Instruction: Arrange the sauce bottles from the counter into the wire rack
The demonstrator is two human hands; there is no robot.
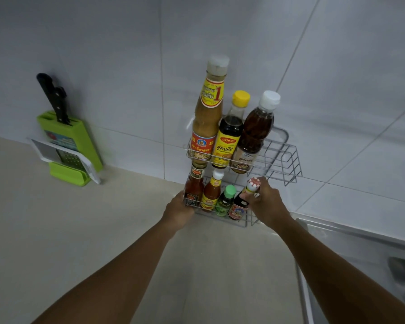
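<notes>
A two-tier wire rack (282, 157) stands against the tiled wall. Its upper tier holds a tall tan sauce bottle (208, 113), a dark bottle with a yellow cap (229, 134) and a brown bottle with a white cap (255, 129). The lower tier holds a red sauce bottle (194, 185), an orange chili sauce bottle (212, 190), a small green-capped bottle (225, 199) and a dark bottle with a red-and-white cap (240, 204). My right hand (264, 199) grips that dark bottle by its neck. My left hand (179, 211) holds the rack's lower left front corner.
A green knife block (80, 141) with a black-handled knife (53, 97) and a grater (68, 157) leaning on it stands at the back left of the beige counter (80, 230). A steel sink (360, 253) edge runs along the right.
</notes>
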